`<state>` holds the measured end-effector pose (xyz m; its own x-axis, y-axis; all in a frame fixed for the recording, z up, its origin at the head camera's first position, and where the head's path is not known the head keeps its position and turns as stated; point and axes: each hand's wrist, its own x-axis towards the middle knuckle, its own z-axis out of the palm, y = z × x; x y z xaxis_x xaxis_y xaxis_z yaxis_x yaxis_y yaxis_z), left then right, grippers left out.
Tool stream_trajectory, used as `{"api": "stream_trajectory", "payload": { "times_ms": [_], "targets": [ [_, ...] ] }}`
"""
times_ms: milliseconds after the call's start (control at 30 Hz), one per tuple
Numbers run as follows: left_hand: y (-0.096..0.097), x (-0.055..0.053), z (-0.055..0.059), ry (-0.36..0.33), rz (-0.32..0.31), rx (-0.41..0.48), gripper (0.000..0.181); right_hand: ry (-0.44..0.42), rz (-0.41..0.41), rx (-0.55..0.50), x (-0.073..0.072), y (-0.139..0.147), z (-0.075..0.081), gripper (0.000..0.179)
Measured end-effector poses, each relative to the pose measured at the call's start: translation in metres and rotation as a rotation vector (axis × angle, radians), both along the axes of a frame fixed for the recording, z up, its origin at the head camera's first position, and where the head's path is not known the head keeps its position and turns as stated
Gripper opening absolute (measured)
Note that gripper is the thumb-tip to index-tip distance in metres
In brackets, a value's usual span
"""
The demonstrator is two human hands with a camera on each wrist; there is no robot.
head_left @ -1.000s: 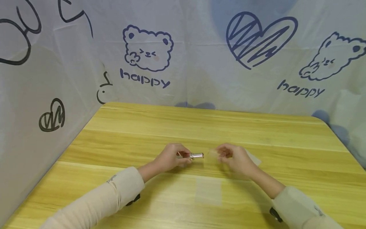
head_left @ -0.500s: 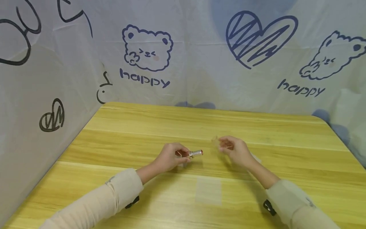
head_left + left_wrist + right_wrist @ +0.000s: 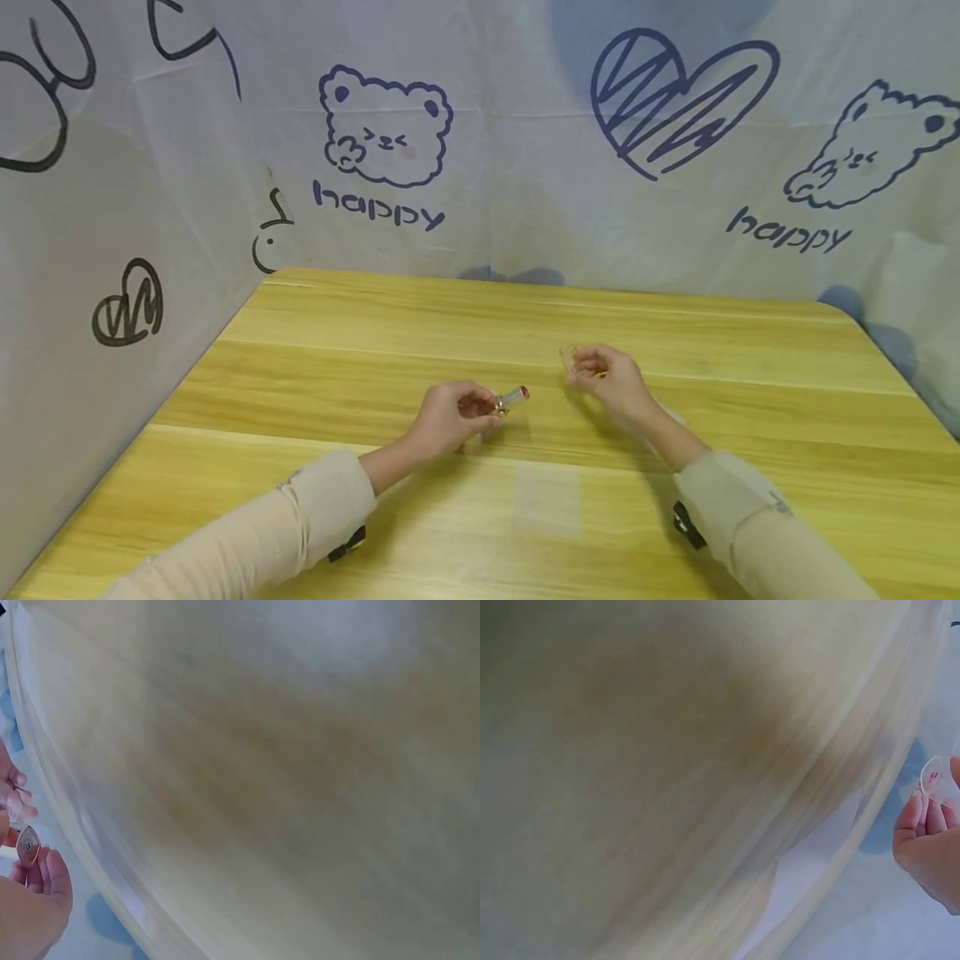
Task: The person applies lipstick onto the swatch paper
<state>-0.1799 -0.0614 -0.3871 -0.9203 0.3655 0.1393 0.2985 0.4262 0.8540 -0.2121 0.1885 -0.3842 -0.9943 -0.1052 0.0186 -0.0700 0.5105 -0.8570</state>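
My left hand (image 3: 446,421) pinches a lipstick (image 3: 513,397) above the middle of the table. Its silver tube tilts up to the right, with red at the open end and gold at the base. In the left wrist view, the labelled underside of the lipstick (image 3: 28,846) shows between the fingers. My right hand (image 3: 617,385) holds a clear lipstick cap (image 3: 567,360) by its side, beyond and to the right of the lipstick and apart from it. A small red mark shows on the clear cap (image 3: 932,777) in the right wrist view.
A pale square patch (image 3: 547,502) lies on the wooden table (image 3: 360,325) in front of the hands. Partly behind the right wrist is a second pale piece (image 3: 669,412). White cloth (image 3: 525,192) with drawings hangs along the back and left.
My right hand has moved away from the lipstick, toward the back of the table, carrying the clear cap. The left hand has tilted the lipstick's end upward, and its red tip now shows.
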Motion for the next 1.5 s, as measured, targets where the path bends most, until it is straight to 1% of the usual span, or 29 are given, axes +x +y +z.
{"api": "stream_trajectory", "payload": {
  "times_ms": [167,333,467,633,733,767,867,967,1000,1033,1133,1200,1400,1500],
  "targets": [
    [0.003,0.003,-0.003,-0.055,0.039,0.015,0.018,0.017,-0.011,0.011,-0.008,-0.001,-0.003,0.024],
    [0.007,0.008,-0.004,-0.090,0.040,0.034,0.020,0.033,-0.008,0.051,-0.013,-0.001,-0.006,0.017],
    [0.010,0.011,-0.004,-0.101,0.021,0.055,0.021,0.051,0.000,0.111,-0.014,0.001,-0.009,0.018],
    [0.012,0.012,-0.005,-0.111,0.013,0.074,0.020,0.071,0.004,0.153,-0.016,0.003,-0.013,0.018],
    [0.013,0.014,-0.004,-0.087,-0.007,0.084,0.021,0.064,0.005,0.165,-0.017,0.004,-0.014,0.018],
    [0.013,0.015,-0.003,-0.063,-0.019,0.086,0.022,0.060,0.001,0.165,-0.017,0.004,-0.015,0.017],
    [0.013,0.017,-0.002,-0.054,-0.032,0.090,0.022,0.067,0.002,0.161,-0.018,0.004,-0.016,0.018],
    [0.015,0.017,-0.003,-0.075,-0.020,0.087,0.022,0.076,0.005,0.158,-0.018,0.004,-0.017,0.019],
    [0.016,0.016,-0.003,-0.101,-0.009,0.090,0.021,0.074,0.006,0.158,-0.018,0.004,-0.017,0.020],
    [0.017,0.016,-0.004,-0.110,-0.003,0.091,0.021,0.074,0.009,0.158,-0.018,0.003,-0.017,0.020],
    [0.018,0.016,-0.004,-0.128,0.006,0.106,0.023,0.069,0.017,0.160,-0.017,0.002,-0.017,0.021],
    [0.019,0.016,-0.004,-0.134,0.010,0.122,0.023,0.065,0.022,0.157,-0.017,0.002,-0.017,0.025],
    [0.021,0.016,-0.004,-0.147,0.018,0.145,0.023,-0.004,0.044,0.156,-0.014,0.008,-0.009,0.056],
    [0.022,0.015,-0.004,-0.160,0.030,0.153,0.022,-0.014,0.059,0.158,-0.012,0.013,-0.003,0.062]
  ]
}}
